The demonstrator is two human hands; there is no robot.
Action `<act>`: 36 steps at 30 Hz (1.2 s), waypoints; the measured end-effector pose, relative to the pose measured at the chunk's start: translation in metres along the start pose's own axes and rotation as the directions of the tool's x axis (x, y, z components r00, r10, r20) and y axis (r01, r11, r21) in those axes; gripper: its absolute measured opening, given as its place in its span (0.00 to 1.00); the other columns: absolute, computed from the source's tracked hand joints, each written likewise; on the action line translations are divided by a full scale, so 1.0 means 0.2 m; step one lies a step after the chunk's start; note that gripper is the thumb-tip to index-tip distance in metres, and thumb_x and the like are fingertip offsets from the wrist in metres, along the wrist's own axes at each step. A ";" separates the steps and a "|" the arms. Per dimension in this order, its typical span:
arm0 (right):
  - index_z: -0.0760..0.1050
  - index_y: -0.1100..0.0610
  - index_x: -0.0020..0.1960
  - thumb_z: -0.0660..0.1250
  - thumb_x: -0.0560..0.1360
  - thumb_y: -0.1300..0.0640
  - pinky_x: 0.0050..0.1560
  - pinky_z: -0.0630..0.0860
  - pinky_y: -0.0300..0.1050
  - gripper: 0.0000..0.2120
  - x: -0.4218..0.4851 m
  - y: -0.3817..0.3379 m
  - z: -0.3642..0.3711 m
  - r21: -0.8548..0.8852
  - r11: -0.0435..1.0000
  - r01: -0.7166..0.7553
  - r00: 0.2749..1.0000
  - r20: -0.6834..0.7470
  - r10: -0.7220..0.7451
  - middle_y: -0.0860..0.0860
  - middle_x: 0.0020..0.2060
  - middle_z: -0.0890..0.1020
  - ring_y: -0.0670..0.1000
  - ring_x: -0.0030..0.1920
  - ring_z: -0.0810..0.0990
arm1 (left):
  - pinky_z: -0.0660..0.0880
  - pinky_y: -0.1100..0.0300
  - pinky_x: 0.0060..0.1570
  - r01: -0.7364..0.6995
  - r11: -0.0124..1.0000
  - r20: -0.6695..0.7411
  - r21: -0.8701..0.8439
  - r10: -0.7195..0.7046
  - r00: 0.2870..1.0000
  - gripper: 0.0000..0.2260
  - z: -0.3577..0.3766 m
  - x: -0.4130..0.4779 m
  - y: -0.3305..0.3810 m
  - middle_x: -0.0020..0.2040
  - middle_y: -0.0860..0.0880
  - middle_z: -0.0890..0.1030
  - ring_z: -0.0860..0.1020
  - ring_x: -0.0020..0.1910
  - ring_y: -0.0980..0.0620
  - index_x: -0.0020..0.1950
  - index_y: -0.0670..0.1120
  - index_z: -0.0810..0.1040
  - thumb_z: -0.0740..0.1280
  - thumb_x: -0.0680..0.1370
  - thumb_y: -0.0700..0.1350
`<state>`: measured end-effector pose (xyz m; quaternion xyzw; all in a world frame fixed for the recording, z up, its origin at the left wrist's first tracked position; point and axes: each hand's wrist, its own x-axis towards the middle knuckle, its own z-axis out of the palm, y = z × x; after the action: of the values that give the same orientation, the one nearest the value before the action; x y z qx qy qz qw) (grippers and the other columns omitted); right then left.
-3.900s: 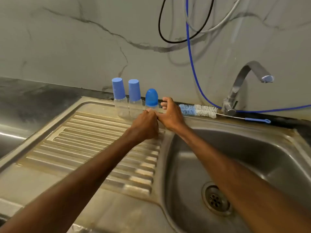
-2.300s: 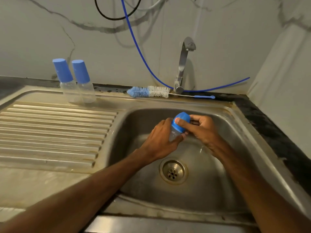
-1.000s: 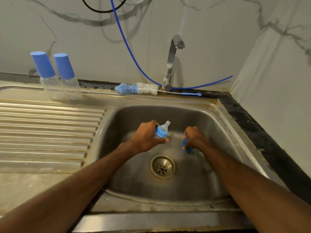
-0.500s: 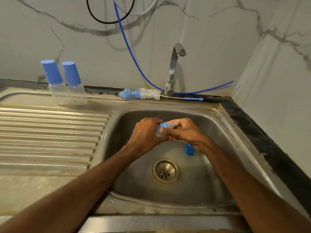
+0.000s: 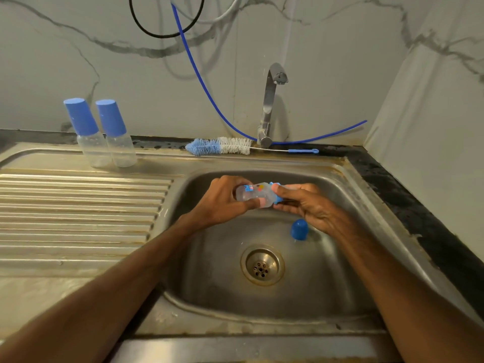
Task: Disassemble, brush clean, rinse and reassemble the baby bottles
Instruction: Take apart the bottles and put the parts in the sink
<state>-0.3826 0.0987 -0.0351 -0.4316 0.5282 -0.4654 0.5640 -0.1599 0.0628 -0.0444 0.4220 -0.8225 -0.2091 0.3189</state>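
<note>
Over the steel sink (image 5: 348, 260) I hold a small clear baby bottle (image 5: 255, 196) lying sideways. My left hand (image 5: 222, 203) grips its body. My right hand (image 5: 309, 205) grips the blue collar (image 5: 277, 199) at its neck end; the teat is hidden in that hand. The bottle's blue dome cap (image 5: 299, 229) stands in the basin by my right wrist. Two more capped bottles, one (image 5: 87, 133) beside the other (image 5: 116, 134), stand upright at the back of the drainboard. A blue and white bottle brush (image 5: 222, 146) lies on the rim behind the basin.
The tap (image 5: 269, 106) rises behind the basin with no water running. A blue hose (image 5: 209, 93) and a black cable (image 5: 146, 30) hang on the marble wall. The ribbed drainboard (image 5: 78, 213) lies to the left, the drain (image 5: 262, 265) in the basin floor, a wall corner at right.
The cap came off the bottle and was set down in the basin. My right hand returned to the bottle's collar, and the bottle now lies sideways between both hands.
</note>
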 end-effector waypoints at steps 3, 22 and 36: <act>0.81 0.62 0.56 0.76 0.67 0.56 0.50 0.84 0.43 0.20 -0.01 -0.02 0.01 0.063 0.998 0.026 0.999 0.042 -0.028 0.58 0.50 0.87 0.56 0.53 0.86 | 0.82 0.54 0.44 0.211 0.941 0.091 -0.263 -0.194 0.977 0.23 0.00 0.01 0.01 0.41 0.49 0.85 0.83 0.38 0.55 0.52 0.44 0.85 0.69 0.77 0.64; 0.79 0.62 0.59 0.73 0.74 0.65 0.51 0.85 0.48 0.14 0.00 0.00 0.04 0.179 0.983 0.029 0.999 0.029 -0.035 0.60 0.55 0.84 0.58 0.55 0.85 | 0.83 0.55 0.41 0.558 0.651 0.307 -0.515 -0.468 0.829 0.31 -0.06 -0.02 0.04 0.48 0.40 0.87 0.84 0.37 0.46 0.62 0.42 0.79 0.62 0.78 0.68; 0.81 0.58 0.59 0.76 0.69 0.63 0.50 0.83 0.43 0.18 -0.01 -0.02 0.05 0.026 0.990 0.142 0.985 0.100 -0.144 0.55 0.54 0.86 0.53 0.56 0.86 | 0.69 0.64 0.23 0.572 0.725 0.013 -0.383 -0.615 0.788 0.29 -0.08 -0.03 -0.06 0.34 0.43 0.84 0.73 0.21 0.54 0.52 0.42 0.82 0.57 0.82 0.67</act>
<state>-0.3734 0.1005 -0.0295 -0.4862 0.4622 -0.4870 0.5592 -0.1404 0.0597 -0.0418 0.6073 -0.5699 -0.4250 0.3548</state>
